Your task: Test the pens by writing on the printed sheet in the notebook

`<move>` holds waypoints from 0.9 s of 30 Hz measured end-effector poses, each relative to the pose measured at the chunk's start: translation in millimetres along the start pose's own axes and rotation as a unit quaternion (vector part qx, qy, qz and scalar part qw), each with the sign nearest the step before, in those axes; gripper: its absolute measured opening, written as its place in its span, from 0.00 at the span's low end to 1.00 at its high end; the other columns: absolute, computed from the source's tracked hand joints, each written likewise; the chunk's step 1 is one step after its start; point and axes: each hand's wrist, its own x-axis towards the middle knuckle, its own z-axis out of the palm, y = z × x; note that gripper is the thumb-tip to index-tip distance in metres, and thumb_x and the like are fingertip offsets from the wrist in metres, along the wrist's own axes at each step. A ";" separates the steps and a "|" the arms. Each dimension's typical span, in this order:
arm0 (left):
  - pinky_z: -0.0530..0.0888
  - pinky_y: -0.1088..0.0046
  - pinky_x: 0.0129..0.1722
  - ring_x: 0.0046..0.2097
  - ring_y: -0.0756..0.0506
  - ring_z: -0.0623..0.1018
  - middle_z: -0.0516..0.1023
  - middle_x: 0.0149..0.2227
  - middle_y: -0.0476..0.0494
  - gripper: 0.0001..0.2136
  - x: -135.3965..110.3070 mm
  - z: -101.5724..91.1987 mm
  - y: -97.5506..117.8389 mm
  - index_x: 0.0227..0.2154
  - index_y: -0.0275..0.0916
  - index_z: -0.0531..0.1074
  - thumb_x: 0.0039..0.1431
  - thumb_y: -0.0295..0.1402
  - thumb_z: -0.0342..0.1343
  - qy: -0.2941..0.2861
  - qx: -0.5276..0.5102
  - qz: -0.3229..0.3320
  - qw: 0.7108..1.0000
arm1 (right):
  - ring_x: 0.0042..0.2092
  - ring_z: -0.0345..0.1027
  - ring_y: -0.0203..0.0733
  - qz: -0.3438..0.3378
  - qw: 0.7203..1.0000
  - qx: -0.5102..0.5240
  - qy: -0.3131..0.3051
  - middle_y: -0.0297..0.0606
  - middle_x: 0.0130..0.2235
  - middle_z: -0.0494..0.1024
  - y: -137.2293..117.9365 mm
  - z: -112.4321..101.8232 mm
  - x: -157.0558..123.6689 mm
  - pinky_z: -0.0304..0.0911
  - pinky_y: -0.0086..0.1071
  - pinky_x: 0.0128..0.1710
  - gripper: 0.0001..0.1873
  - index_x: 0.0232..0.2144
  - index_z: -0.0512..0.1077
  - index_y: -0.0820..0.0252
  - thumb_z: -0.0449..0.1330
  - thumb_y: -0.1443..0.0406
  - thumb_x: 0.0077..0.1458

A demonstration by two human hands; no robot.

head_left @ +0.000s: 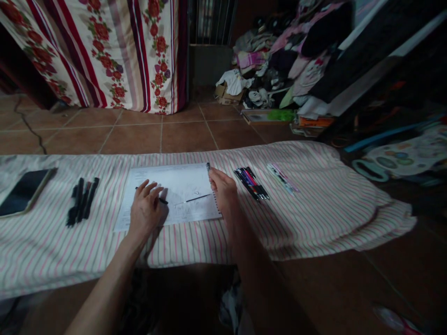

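A spiral-bound notebook [181, 177] lies open on the striped cloth, its coil on the right side. My left hand [145, 209] is over its left half, fingers curled around a slim black pen barrel [163, 201], whose ends show on both sides of the fingers. At the coil edge, my right hand [222, 188] is closed, with a small dark piece [208, 166] standing out above its fingertips; its kind is unclear. Between the hands, a thin pen refill [198, 198] rests on the page beside a tiny metallic pen part [196, 192].
Several black pens [83, 200] and a phone [26, 191] lie to the left. Right of the notebook are several coloured pens [252, 184] and a few pale pens [282, 177]. Beyond the cloth [324, 204] are floor tiles, a floral curtain [115, 56] and heaped clothes [279, 60].
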 end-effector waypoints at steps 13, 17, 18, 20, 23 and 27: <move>0.69 0.61 0.52 0.54 0.44 0.69 0.70 0.53 0.39 0.20 1.4 -8.0 50.3 0.56 0.41 0.62 0.61 0.29 0.44 -0.004 -0.245 0.038 0.969 | 0.25 0.59 0.25 0.192 0.919 0.266 -0.220 0.30 0.30 0.68 -7.6 34.2 -49.5 0.54 0.17 0.19 0.08 0.34 0.70 0.59 0.60 0.65 0.48; 0.68 0.63 0.53 0.52 0.45 0.71 0.73 0.50 0.39 0.16 2.7 -3.0 47.2 0.50 0.39 0.69 0.61 0.29 0.45 -0.015 -0.237 0.033 0.971 | 0.29 0.63 0.30 0.077 0.963 0.112 -0.233 0.33 0.33 0.70 -7.5 34.0 -60.6 0.59 0.23 0.24 0.06 0.33 0.70 0.57 0.57 0.66 0.49; 0.69 0.63 0.52 0.51 0.45 0.72 0.74 0.48 0.39 0.15 3.3 -1.9 45.8 0.47 0.39 0.71 0.61 0.30 0.46 -0.018 -0.242 0.021 0.970 | 0.29 0.64 0.31 0.058 0.968 0.086 -0.228 0.33 0.33 0.70 -9.4 32.6 -62.2 0.60 0.24 0.25 0.05 0.31 0.71 0.57 0.57 0.67 0.48; 0.70 0.64 0.50 0.48 0.45 0.74 0.76 0.45 0.41 0.13 4.4 -0.4 43.6 0.44 0.40 0.74 0.60 0.32 0.47 -0.026 -0.255 -0.004 0.967 | 0.30 0.64 0.32 0.048 0.973 0.067 -0.217 0.33 0.31 0.71 -13.5 30.2 -64.4 0.61 0.25 0.27 0.03 0.27 0.70 0.57 0.58 0.68 0.46; 0.71 0.64 0.49 0.46 0.45 0.75 0.77 0.42 0.43 0.12 6.0 0.2 42.7 0.40 0.41 0.75 0.59 0.34 0.49 -0.038 -0.280 -0.040 0.958 | 0.28 0.63 0.31 0.098 0.965 0.102 -0.220 0.32 0.27 0.69 -15.6 30.6 -65.2 0.61 0.25 0.28 0.05 0.25 0.68 0.58 0.55 0.64 0.51; 0.72 0.66 0.45 0.41 0.45 0.76 0.78 0.37 0.44 0.11 8.5 -2.6 46.2 0.36 0.40 0.76 0.57 0.36 0.50 -0.047 -0.334 -0.096 0.936 | 0.27 0.62 0.29 0.168 0.944 0.175 -0.223 0.31 0.27 0.69 -12.2 35.7 -63.9 0.58 0.24 0.26 0.12 0.28 0.67 0.60 0.57 0.56 0.51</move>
